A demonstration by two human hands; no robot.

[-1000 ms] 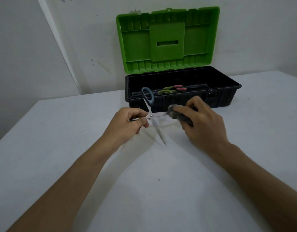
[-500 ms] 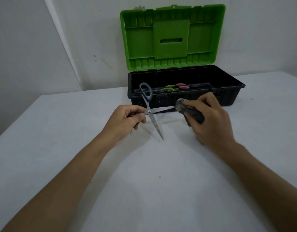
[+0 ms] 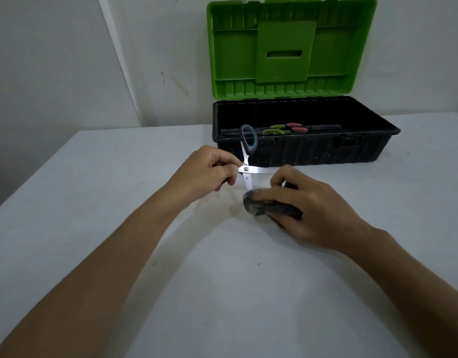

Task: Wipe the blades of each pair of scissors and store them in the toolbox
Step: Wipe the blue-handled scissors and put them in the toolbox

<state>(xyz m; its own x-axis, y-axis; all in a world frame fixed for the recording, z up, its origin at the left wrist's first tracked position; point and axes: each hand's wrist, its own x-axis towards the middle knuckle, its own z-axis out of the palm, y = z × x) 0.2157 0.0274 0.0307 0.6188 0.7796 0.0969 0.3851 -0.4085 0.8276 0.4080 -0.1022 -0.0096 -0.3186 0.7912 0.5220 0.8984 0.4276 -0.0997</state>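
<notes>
The left hand (image 3: 209, 174) grips one handle of a pair of scissors (image 3: 248, 161), its fingers curled round it so that the handle itself is hidden inside the fist. The scissors are spread wide open above the white table (image 3: 222, 293), just in front of the toolbox (image 3: 313, 151). Their other handle, a grey and blue loop, points up and away, overlapping the front wall of the box in this view. One blade runs out to the right from the pivot, level and bare, and its tip reaches the fingers of the right hand (image 3: 308, 205). The second blade points down toward the table, and its lower end goes into a dark cloth (image 3: 264, 205).

The right hand grasps that cloth, thumb on the near side and fingers curled over the top, so that the cloth wraps the lower part of the downward blade. The cloth is bunched up and sits close to the table; whether it touches the surface cannot be told.

The toolbox stands at the back of the table near the wall, a black tray with its green lid (image 3: 287, 47) swung upright. Inside the tray lie two more pairs of scissors: a pair with green handles (image 3: 273, 129) and a pair with red handles (image 3: 296, 127), side by side near the middle.
</notes>
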